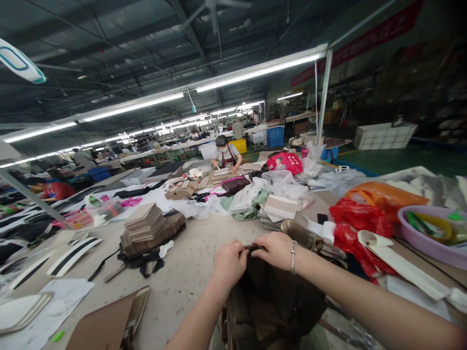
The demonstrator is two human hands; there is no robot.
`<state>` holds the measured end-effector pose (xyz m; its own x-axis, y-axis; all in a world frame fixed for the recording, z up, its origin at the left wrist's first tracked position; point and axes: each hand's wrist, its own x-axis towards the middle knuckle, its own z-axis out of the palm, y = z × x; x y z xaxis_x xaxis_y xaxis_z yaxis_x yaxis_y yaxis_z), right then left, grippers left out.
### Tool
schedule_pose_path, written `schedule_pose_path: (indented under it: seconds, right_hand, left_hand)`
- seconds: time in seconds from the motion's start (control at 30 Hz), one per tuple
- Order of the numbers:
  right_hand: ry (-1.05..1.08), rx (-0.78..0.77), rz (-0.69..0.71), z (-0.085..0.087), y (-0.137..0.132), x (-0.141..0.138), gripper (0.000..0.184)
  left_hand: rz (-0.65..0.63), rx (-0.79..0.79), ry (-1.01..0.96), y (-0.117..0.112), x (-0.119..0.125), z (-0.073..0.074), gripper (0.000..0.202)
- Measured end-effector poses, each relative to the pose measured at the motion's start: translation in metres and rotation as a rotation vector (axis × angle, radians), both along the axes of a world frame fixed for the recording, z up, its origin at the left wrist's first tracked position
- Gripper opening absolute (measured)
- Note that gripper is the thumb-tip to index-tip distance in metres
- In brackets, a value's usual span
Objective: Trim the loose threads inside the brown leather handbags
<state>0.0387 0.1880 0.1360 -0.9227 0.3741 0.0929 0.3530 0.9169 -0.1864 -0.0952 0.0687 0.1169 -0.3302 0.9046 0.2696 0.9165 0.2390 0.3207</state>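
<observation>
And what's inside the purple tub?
The purple tub holds something yellow and some green things. Its bottom is covered, so I can't see what's underneath them.

The fabric article (284,294) is dark brown; the worktop (199,248) is beige with dark marks; one curved panel (75,256) is white, black-striped; the basin (430,249) is lilac.

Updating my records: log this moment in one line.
left hand: pinching brown fabric edge; right hand: pinching same edge; worn: silver bracelet

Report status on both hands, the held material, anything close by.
Left hand, right hand: both gripping. Dark brown material held at upper edge. Olive piece close by right hand.
</observation>
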Motion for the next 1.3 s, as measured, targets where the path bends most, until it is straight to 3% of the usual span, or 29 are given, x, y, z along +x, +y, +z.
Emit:
schedule_pose_path:
  seconds: [0.3,0.53,0.73,1.07,1.3]
  right_hand:
    - [-0.089,0.133,0.03,0.007,-0.003,-0.014,0.033]
    - [-0.109,0.126,0.064,0.015,-0.003,-0.011,0.032]
    - [-0.119,0.114,0.052,0.016,-0.005,-0.013,0.032]
    - [-0.083,0.1,-0.028,0.006,-0.006,-0.013,0.035]
    - [-0.002,0.031,0.054,-0.002,0.003,-0.009,0.046]
  left_hand:
    - [-0.003,-0.009,-0.046,-0.002,0.0,0.0,0.013]
    - [-0.078,0.11,-0.174,-0.006,-0.002,0.003,0.012]
    - [-0.032,0.124,-0.151,-0.008,-0.003,0.001,0.007]
    - [0.053,0.062,-0.043,-0.002,-0.002,-0.002,0.01]
    - [0.054,0.07,-0.053,-0.002,-0.001,-0.003,0.012]
